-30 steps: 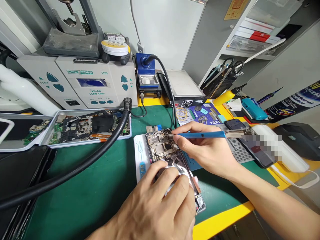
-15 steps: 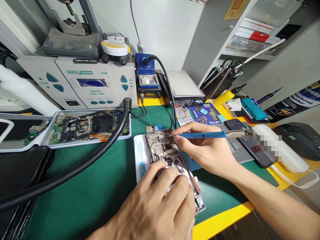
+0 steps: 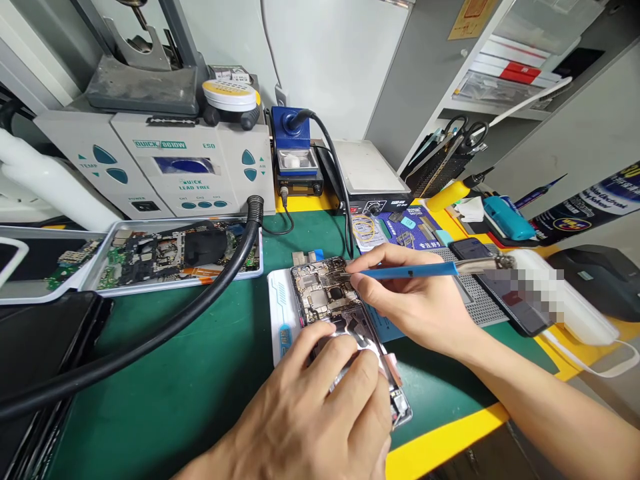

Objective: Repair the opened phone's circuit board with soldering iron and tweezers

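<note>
An opened phone [image 3: 313, 300] with its circuit board bare lies tilted on a white pad with blue markings [image 3: 279, 307]. My left hand [image 3: 325, 400] is curled over the lower half of the phone, gripping it and hiding much of that part. In my right hand [image 3: 425, 303], thumb and fingers pinch a blue-handled metal pry tool [image 3: 415, 271]. Its thin tip touches or hovers just over the board's upper right part; I cannot tell which. The tool's wide metal end points right. A flex cable with a blue tab [image 3: 307, 256] sticks out beyond the phone's top edge.
A thick black hose [image 3: 200, 317] curves across the green mat [image 3: 165, 393] from the hot-air station [image 3: 190, 167]. Behind stand a soldering station [image 3: 295, 160] and a trayful of boards [image 3: 105, 290]. Another phone [image 3: 515, 300] and a white device [image 3: 580, 300] lie right.
The pry tool and my right fingers have shifted very slightly right and down over the board. My left hand and the opened phone stay where they were.
</note>
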`<state>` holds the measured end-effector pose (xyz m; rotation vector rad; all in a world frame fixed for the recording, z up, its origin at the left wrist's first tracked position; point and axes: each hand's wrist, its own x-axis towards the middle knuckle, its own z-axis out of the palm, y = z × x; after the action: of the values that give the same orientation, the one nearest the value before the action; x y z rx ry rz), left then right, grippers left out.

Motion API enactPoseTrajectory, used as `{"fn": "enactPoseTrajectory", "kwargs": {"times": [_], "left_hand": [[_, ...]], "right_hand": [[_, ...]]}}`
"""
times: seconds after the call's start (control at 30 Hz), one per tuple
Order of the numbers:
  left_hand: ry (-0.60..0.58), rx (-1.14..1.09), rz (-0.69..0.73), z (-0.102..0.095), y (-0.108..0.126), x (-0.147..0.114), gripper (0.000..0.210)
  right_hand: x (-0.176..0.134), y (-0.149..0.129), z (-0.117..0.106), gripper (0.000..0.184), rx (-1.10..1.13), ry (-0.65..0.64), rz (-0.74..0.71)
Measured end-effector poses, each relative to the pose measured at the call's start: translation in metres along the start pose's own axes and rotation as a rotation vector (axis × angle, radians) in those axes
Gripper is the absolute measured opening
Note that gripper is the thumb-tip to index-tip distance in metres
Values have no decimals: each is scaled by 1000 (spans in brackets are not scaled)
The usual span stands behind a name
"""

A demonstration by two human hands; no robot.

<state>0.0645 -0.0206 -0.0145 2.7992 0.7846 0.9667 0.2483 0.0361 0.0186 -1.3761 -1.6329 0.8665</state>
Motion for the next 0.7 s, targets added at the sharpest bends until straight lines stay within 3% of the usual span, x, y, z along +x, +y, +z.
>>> {"fn": "enactPoseTrajectory", "kwargs": {"times": [0.7], "left_hand": [[-1, -7, -5, -1, 0, 1, 22]], "right_hand": [[2, 0, 2, 5, 11, 56, 69]]}}
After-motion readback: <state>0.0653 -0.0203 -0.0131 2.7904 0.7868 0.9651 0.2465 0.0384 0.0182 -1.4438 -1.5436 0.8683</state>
